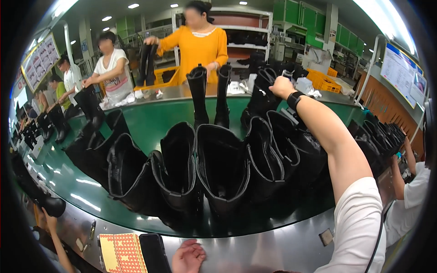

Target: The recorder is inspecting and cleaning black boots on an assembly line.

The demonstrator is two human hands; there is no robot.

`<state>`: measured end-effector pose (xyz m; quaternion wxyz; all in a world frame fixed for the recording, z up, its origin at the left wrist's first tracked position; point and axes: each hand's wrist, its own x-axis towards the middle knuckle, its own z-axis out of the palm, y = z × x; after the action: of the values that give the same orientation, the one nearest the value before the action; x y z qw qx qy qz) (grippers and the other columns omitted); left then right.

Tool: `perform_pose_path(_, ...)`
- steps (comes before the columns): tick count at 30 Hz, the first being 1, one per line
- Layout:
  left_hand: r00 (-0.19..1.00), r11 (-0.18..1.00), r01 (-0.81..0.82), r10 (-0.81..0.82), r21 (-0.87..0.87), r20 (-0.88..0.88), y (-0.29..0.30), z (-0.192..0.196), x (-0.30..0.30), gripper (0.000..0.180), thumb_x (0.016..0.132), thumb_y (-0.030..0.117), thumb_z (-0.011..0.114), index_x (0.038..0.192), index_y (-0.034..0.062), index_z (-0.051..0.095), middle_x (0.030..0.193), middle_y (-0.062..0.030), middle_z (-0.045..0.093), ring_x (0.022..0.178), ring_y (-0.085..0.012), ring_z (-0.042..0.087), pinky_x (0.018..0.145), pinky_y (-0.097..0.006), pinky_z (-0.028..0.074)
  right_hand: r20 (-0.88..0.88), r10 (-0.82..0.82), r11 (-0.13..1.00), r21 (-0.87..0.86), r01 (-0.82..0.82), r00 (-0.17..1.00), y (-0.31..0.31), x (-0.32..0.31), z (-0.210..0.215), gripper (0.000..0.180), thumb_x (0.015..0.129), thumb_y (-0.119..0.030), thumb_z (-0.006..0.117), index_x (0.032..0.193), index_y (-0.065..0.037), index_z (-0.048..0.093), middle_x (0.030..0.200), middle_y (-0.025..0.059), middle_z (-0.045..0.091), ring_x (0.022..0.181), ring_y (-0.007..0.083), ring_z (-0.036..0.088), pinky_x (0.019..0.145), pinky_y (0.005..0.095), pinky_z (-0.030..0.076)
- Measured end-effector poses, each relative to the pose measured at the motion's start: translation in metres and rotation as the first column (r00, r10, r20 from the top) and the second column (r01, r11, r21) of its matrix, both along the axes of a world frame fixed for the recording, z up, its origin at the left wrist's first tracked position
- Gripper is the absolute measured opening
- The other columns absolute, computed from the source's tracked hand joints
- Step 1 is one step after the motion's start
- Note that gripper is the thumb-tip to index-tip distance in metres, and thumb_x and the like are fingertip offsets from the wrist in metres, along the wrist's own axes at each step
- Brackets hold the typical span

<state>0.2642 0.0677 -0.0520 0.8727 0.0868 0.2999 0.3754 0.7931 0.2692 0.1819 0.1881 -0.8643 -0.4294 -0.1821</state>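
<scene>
My right arm, with a dark band at the wrist, stretches across the green conveyor belt (164,113). At its far side my right hand (283,87) is closed at the upper shaft of a tall black boot (260,98); the exact grip of the fingertips is partly hidden. My left hand (189,256) rests palm up at the metal near edge, fingers loosely curled and apart, nothing in it. Beside it lie a dark phone-like slab (154,252) and a yellow sheet with rows of round red stickers (123,252). Before me stand several wide-topped black boots (223,166), openings upward.
Two slim black boots (198,98) stand on the belt's far side. Across it, a person in orange (202,48) holds a dark boot; another in white (114,68) works further left. More boots and people line both sides. Yellow crates (324,81) sit at the far right.
</scene>
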Motion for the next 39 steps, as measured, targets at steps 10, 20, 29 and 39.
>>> perform_pose_path(10,0.994,0.994,-0.101,0.099,-0.044,-0.049,-0.001,0.008,-0.002,0.023,0.082,0.007,0.054,0.104,0.0017,0.057,0.087,-0.0083,0.060,0.084,-0.0209,0.057,0.079,-0.033,0.047,-0.065,0.264,0.961,-0.074,-0.268,0.962,0.038,0.022,-0.027,0.051,0.083,-0.007,0.051,0.129,-0.029,0.046,0.110,0.0236,0.064,0.106,0.0411,0.061,0.092,0.0467,0.047)
perform_pose_path(20,0.995,0.996,-0.078,0.075,-0.038,-0.072,-0.005,0.006,0.007,0.021,0.082,0.005,0.053,0.102,0.0014,0.056,0.088,-0.0071,0.060,0.083,-0.0194,0.057,0.077,-0.032,0.046,0.026,0.062,0.998,0.001,-0.062,0.998,0.041,0.025,-0.016,0.034,0.087,-0.019,0.050,0.119,-0.021,0.059,0.113,0.0178,0.066,0.107,0.0360,0.063,0.091,0.0447,0.049)
perform_pose_path(29,0.997,0.997,-0.071,0.071,0.005,-0.010,-0.008,0.002,0.003,0.019,0.086,0.009,0.053,0.102,0.0000,0.057,0.086,-0.0080,0.060,0.085,-0.0198,0.058,0.077,-0.032,0.047,0.218,0.069,0.986,-0.163,-0.033,0.974,0.038,-0.012,0.016,0.054,0.088,-0.054,0.053,0.129,-0.020,0.058,0.137,0.0115,0.048,0.136,0.0305,0.034,0.103,0.0564,0.036)
perform_pose_path(39,0.997,0.997,-0.057,0.060,-0.057,0.053,-0.009,0.010,-0.002,0.019,0.086,0.008,0.052,0.103,-0.0003,0.056,0.085,-0.0089,0.060,0.082,-0.0196,0.058,0.075,-0.032,0.046,-0.299,0.523,0.821,-0.078,-0.566,0.798,0.118,-0.085,-0.011,0.073,0.078,-0.033,0.077,0.130,0.010,0.049,0.120,0.0224,0.058,0.085,0.0223,0.069,0.071,0.0315,0.056)
